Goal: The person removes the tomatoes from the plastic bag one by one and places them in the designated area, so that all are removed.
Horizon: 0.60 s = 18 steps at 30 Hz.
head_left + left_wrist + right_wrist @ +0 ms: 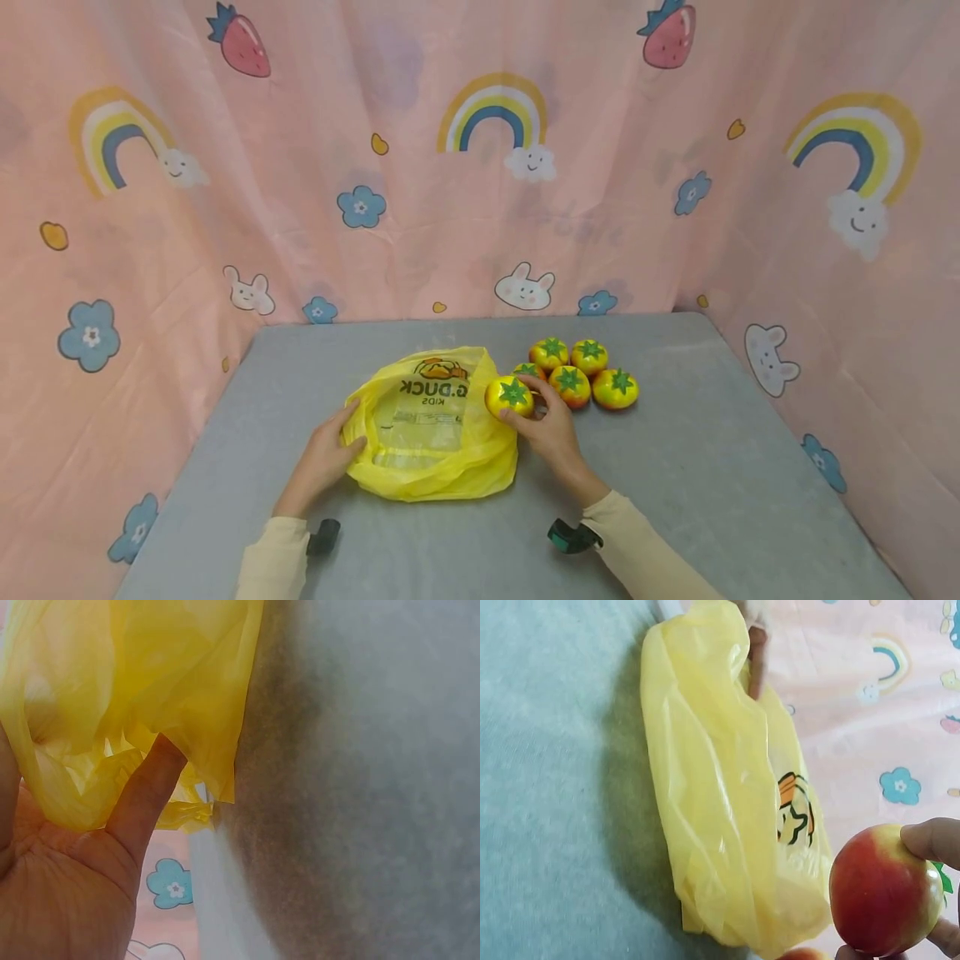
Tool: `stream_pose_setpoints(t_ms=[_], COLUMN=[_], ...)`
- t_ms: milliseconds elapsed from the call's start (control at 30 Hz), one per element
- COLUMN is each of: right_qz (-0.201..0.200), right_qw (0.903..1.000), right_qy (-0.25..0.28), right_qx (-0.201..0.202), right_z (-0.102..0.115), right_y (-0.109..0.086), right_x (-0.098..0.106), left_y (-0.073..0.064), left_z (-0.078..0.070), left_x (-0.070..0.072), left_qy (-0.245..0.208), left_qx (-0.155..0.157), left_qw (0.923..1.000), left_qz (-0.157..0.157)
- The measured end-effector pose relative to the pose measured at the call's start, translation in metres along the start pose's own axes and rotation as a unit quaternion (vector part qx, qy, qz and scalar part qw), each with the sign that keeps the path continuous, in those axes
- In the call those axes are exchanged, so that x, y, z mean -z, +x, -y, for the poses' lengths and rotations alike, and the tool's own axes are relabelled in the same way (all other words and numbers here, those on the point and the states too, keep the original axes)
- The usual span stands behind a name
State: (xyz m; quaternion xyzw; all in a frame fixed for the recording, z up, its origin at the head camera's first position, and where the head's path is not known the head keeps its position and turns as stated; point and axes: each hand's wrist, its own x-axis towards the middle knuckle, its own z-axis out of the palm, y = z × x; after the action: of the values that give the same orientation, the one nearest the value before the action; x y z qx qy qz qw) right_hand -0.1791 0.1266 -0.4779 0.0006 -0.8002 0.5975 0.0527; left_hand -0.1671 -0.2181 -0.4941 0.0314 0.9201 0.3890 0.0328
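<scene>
A yellow plastic bag [480, 475] lies on the table with its mouth spread, showing mirrored "G.DUCK KIDS" print. At its left edge, my left hand [324, 457] holds the rim; in the left wrist view the thumb [150, 799] shows against the yellow film, which partly covers the other fingers. My right hand [555, 433] pinches an artificial tomato [510, 397] at the bag's right edge. That tomato [885, 889] is yellow on top with a green star-shaped calyx and red underneath, as the right wrist view shows. Several similar tomatoes [570, 387] sit just behind and right of this hand.
The grey table [675, 500] stretches around the bag, with its far edge against a pink patterned curtain [600, 233]. Dark devices are strapped at the left wrist [324, 537] and right wrist [573, 536].
</scene>
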Motion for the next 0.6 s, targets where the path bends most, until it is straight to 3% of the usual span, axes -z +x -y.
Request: stream_pose_setpoints(t_ms=[600], right_qz=[-0.001], right_qw=[0.9995], right_qy=[-0.032], right_qx=[-0.007], right_z=[-0.019], right_y=[-0.003], right_x=[0.024], left_y=[-0.001], left_z=[-0.001], left_x=[0.001], left_qy=[-0.003], left_qx=[0.004], left_qw=[1.0000], left_qz=[0.003])
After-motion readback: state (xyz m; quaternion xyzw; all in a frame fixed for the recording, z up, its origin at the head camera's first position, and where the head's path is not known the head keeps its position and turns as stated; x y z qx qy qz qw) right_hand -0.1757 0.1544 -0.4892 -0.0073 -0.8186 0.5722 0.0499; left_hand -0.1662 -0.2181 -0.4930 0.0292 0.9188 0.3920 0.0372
